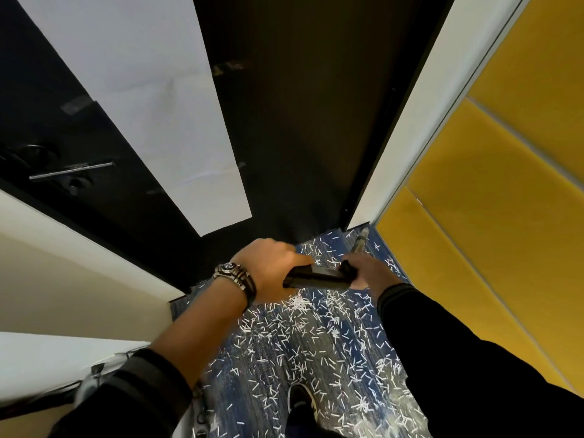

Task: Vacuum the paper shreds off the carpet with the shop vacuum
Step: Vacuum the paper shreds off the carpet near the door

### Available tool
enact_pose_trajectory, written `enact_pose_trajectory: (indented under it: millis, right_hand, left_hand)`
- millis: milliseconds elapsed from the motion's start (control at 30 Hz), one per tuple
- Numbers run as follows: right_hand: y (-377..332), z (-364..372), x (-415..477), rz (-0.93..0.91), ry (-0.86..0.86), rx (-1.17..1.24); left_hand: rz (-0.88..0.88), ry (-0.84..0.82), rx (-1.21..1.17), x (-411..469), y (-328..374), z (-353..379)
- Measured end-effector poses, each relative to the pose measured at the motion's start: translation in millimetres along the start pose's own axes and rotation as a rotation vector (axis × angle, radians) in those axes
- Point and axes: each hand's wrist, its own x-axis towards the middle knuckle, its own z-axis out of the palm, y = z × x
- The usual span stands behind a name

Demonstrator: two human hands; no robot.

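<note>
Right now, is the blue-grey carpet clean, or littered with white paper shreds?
Littered: small white paper shreds lie scattered all over the blue-grey carpet.

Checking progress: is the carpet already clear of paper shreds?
No, white paper shreds lie scattered all over the blue carpet.

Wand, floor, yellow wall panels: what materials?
Wand: black, smooth, slight sheen; looks like rigid plastic, possibly painted metal. Floor: blue-grey carpet, matte, striped low pile. Yellow wall panels: matte, rounded seams between them; probably fabric or felt padding, not certain.
</note>
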Motion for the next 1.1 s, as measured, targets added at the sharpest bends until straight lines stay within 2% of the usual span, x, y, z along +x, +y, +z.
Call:
enact_pose_trajectory:
  millis: [67,167,233,300,367,467,567,667,733,833,900,967,1100]
  right_hand:
    - [1,-5,9,-0.01,-0.036,0.016]
    - [8,-5,8,-0.067,-0.09,0.305]
    - [14,1,15,-0.112,-0.099,0.407]
    - [19,12,14,-0.064,-0.094,0.29]
    - [24,17,6,-0.067,-0.076,0.088]
    - [28,29,-3,-0.102,-0.093,-0.054]
    - [36,45,-1,-0.02,-0.05,-0.131]
    - [48,64,1,-0.017,-0.075,-0.159]
    - [58,71,-6,-0.001,-0.118,-0.043]
    - [68,68,-5,-0.111,-0.165,0.404]
    - [74,64,-5,-0.14,-0.209,0.575]
    - [71,62,-9,-0.117,-0.197,0.568]
    - [59,43,-27,-0.138,-0.188,0.381]
  left_hand:
    - [-0.022,0.001,-0.029,-3,-5,-2]
    - [-0.078,0.041,-0.164,-8,-4,-2]
    - [-0.067,0.034,-0.14,-11,0,3]
    - [-0.071,0.011,-0.107,-17,-2,4]
    - [-0.087,-0.004,-0.068,-26,-7,0]
    - [-0.095,-0.028,-0.05,-41,-13,-9]
    - [-0.105,-0.041,-0.045,-58,-19,-13]
    - [-0.097,-0.035,0.011,-75,-25,-12]
    - [-0.127,-0.021,-0.012,-88,-30,-12]
    - [-0.22,0.049,-0.252,-99,-36,-6]
    - [-0.235,0.08,-0.335,-99,-29,0]
    - [-0.208,0.063,-0.325,-96,-21,4]
    - [-0.148,0.048,-0.273,-87,-5,0]
